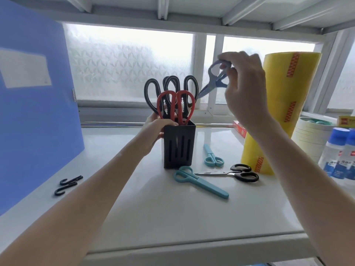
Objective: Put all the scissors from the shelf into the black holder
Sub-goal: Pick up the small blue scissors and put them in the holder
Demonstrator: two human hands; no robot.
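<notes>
The black slotted holder point(179, 145) stands upright in the middle of the white shelf point(172, 214). Red-handled scissors point(175, 106) and black-handled scissors point(169, 87) stick out of it. My left hand point(153, 129) grips the holder's left side near the rim. My right hand point(244, 87) holds small blue-grey scissors point(216, 78) by the handles, up and to the right of the holder, tips pointing down-left toward it. On the shelf lie large teal scissors point(199, 181), small teal scissors point(212, 156) and thin black-handled scissors point(236, 172).
A blue folder point(34, 104) stands at the left, with two black hooks point(68, 185) lying near it. Tall yellow tape rolls point(282, 112), a stack of white tape rolls point(311, 135) and blue-capped bottles point(338, 152) crowd the right side. A frosted window is behind.
</notes>
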